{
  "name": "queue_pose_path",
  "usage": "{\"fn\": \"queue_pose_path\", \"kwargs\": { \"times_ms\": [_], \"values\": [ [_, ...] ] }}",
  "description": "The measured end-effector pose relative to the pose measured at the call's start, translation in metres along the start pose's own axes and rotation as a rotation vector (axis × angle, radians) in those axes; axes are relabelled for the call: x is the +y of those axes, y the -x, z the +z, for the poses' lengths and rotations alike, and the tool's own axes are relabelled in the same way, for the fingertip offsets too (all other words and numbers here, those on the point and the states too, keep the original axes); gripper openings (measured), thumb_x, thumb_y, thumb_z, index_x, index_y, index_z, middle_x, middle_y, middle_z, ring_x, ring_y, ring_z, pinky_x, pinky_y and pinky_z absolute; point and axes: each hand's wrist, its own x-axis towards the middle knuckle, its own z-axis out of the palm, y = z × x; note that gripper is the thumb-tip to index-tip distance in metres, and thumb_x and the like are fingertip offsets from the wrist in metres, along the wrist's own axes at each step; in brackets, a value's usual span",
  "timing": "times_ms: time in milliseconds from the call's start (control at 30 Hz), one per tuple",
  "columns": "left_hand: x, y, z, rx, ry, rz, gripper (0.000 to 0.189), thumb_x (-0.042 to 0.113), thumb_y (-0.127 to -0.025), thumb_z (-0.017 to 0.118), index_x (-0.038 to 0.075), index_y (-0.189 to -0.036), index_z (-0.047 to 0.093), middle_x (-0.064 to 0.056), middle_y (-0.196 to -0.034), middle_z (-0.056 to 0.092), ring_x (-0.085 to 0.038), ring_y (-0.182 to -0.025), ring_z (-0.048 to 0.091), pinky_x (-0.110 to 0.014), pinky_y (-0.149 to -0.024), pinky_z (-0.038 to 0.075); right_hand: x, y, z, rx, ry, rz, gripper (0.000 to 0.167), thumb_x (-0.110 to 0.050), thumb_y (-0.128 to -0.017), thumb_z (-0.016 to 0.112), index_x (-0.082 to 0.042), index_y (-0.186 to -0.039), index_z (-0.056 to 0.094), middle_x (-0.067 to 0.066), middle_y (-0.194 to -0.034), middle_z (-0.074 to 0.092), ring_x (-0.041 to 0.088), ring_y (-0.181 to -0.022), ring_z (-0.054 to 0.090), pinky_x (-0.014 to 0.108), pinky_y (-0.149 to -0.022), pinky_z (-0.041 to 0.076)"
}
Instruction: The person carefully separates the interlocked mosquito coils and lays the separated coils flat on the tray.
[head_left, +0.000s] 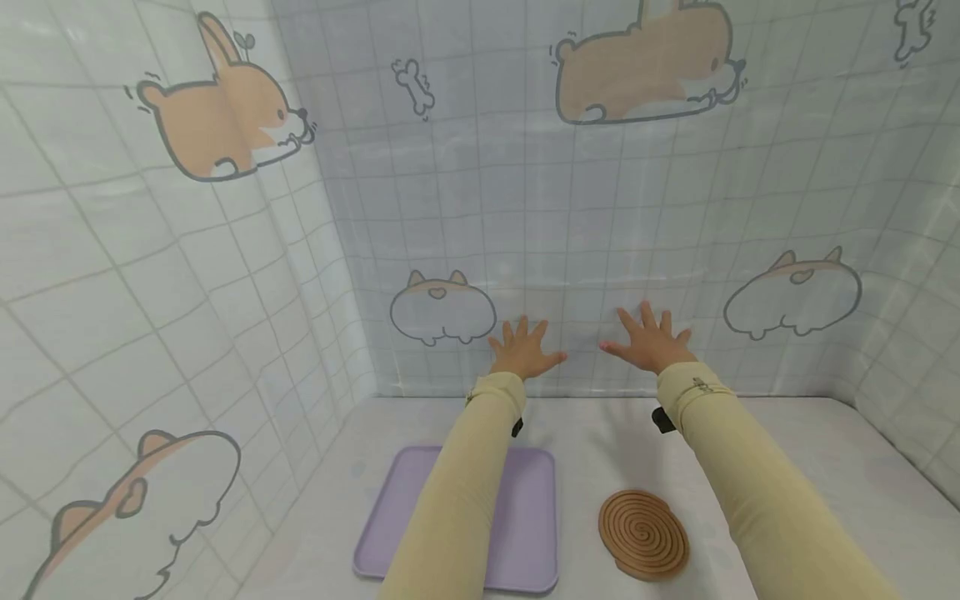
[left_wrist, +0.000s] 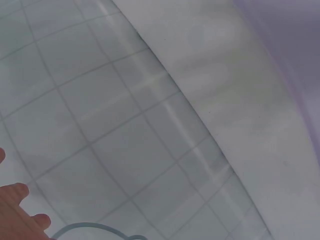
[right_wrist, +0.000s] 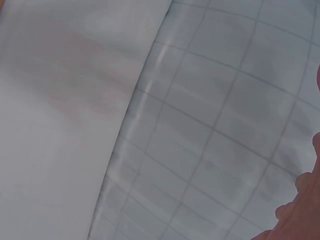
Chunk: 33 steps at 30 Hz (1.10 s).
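Note:
Both arms reach forward toward the tiled back wall. My left hand (head_left: 521, 350) has its fingers straight and spread, and nothing is in it. Spread the same way, my right hand (head_left: 648, 340) is held up before the wall, also without any object. Below the left forearm lies a lilac tray (head_left: 525, 517), partly hidden by the sleeve. A brown round coaster with a spiral pattern (head_left: 642, 534) lies on the white table between the forearms. In the left wrist view only some fingers (left_wrist: 20, 212) show at the lower left corner.
The white table (head_left: 585, 467) meets the back wall (head_left: 525, 208), which is covered with a grid pattern and cartoon dogs. A similar covering forms the left side wall (head_left: 135, 317) and the right side wall (head_left: 922, 400). A dark wrist camera (head_left: 663, 420) hangs under the right cuff.

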Motion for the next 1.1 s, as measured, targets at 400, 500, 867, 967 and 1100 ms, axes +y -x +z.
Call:
{"fn": "queue_pose_path", "kwargs": {
  "times_ms": [400,500,867,967,1100],
  "values": [
    [-0.004,0.007,0.000,0.018,0.006,0.016,0.079,0.067,-0.083,0.045,0.027,-0.147,0.021,-0.012,-0.153,0.013,-0.042,-0.137,0.009,-0.067,-0.101,0.012,-0.003,0.011,-0.001,-0.009,-0.015,-0.009,0.087,-0.062,-0.088,0.042,-0.007,-0.148,0.011,0.031,-0.147,-0.006,0.060,-0.127,-0.007,0.079,-0.088,0.000],
    [-0.007,0.008,0.001,0.029,-0.003,0.018,0.080,0.067,-0.083,0.046,0.026,-0.147,0.022,-0.011,-0.153,0.013,-0.042,-0.137,0.011,-0.066,-0.101,0.014,-0.005,0.012,-0.001,-0.017,-0.011,-0.017,0.088,-0.062,-0.088,0.043,-0.007,-0.148,0.010,0.031,-0.147,-0.006,0.061,-0.127,-0.004,0.079,-0.088,0.002],
    [-0.006,0.018,0.010,-0.071,0.136,0.052,0.077,0.063,-0.086,0.046,0.020,-0.146,0.026,-0.013,-0.151,0.020,-0.041,-0.137,0.011,-0.064,-0.103,0.010,0.005,0.023,0.014,-0.044,-0.017,-0.072,0.089,-0.061,-0.087,0.047,-0.004,-0.147,0.014,0.033,-0.146,0.009,0.059,-0.124,0.018,0.071,-0.093,0.021],
    [-0.005,0.019,0.017,-0.095,0.153,0.076,0.076,0.060,-0.086,0.049,0.018,-0.146,0.028,-0.013,-0.150,0.022,-0.042,-0.137,0.009,-0.065,-0.103,0.011,0.009,0.031,0.019,-0.045,-0.014,-0.100,0.084,-0.054,-0.088,0.052,0.000,-0.145,0.020,0.035,-0.143,0.017,0.058,-0.123,0.023,0.069,-0.092,0.026],
    [0.000,0.024,0.026,-0.128,0.158,0.119,0.078,0.058,-0.085,0.053,0.016,-0.146,0.028,-0.013,-0.150,0.023,-0.042,-0.137,0.008,-0.065,-0.102,0.014,0.017,0.040,0.028,-0.048,-0.003,-0.128,0.084,-0.055,-0.086,0.055,0.001,-0.142,0.028,0.035,-0.139,0.027,0.056,-0.122,0.029,0.066,-0.091,0.031]
  ]
}}
